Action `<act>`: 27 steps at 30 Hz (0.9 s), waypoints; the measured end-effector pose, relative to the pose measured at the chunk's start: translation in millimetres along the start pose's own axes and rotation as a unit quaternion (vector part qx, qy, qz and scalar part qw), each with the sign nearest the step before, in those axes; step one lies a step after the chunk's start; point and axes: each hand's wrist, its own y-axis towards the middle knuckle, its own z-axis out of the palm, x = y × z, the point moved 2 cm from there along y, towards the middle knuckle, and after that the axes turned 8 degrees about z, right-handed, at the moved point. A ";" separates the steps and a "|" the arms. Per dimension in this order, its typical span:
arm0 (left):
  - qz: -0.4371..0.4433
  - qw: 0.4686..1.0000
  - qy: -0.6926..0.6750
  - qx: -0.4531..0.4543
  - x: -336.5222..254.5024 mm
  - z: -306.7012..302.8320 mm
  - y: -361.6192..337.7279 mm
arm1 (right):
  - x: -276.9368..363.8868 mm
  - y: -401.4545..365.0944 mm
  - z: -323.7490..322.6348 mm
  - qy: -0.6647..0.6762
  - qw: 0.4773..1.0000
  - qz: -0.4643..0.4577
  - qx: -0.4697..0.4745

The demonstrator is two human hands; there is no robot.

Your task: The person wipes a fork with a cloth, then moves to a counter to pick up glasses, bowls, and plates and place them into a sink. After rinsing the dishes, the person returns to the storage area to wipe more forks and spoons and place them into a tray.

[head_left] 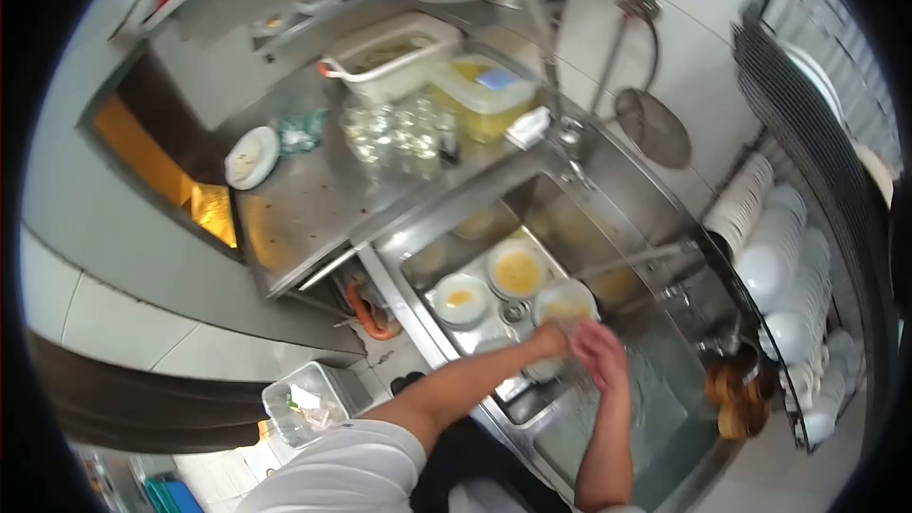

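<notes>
My left hand (pixel 549 340) and my right hand (pixel 598 356) are close together over the sink divider. Motion smears the left fingers, and I cannot tell if they hold anything. The right fingers reach up and inward beside the left hand. Just beyond both hands sits a white bowl (pixel 567 300) with yellowish residue, its near rim overlapped by them. Another bowl (pixel 519 269) with yellow-orange residue and a smaller white dish (pixel 461 299) with an orange spot sit in the left basin (pixel 418 269). A metal faucet spout (pixel 638 259) points toward the bowl by my hands.
Water fills the right basin (pixel 655 408). Glasses (pixel 399 136), a yellowish plastic container (pixel 482 95) and a white tub (pixel 394 55) stand on the steel counter, with a plate (pixel 253 158) at its left. Stacked white bowls (pixel 774 252) fill the right rack. A bin (pixel 309 407) stands below left.
</notes>
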 end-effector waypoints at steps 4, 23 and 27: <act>0.109 0.993 0.035 0.037 37.6 -11.8 22.5 | 3.8 8.3 -26.9 -0.100 0.992 -0.015 -0.075; -0.175 0.946 -0.274 0.008 10.5 -16.9 -9.5 | -22.5 -29.1 -24.2 0.077 0.997 0.014 -0.005; -0.097 0.937 -0.337 -0.005 10.9 -18.9 -11.2 | -15.5 -20.3 -39.2 -0.078 0.992 -0.029 -0.096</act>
